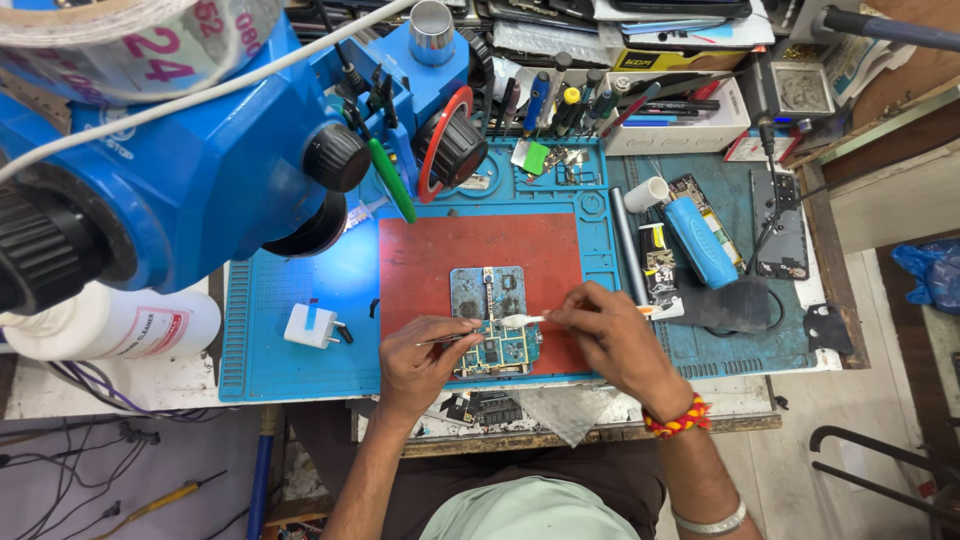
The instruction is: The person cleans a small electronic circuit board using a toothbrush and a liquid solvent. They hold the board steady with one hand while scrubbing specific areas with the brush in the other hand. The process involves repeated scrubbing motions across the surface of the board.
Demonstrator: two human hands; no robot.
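Note:
An opened phone with its circuit board (492, 320) showing lies on a red mat (430, 260) laid over a blue work mat (290, 330). My left hand (418, 362) grips thin metal tweezers (452, 338) whose tips rest at the board's left edge. My right hand (610, 335) holds a small white brush (522, 320) with its bristled head over the middle of the board. A red and yellow thread band sits on my right wrist.
A big blue microscope (200, 150) hangs over the left. A white bottle (110, 322) lies left of the blue mat; a white charger plug (312, 325) sits on it. Pens, screwdrivers and tools (570, 100) stand behind. Phone parts, a blue case (700, 240) and a black pad (735, 305) lie to the right.

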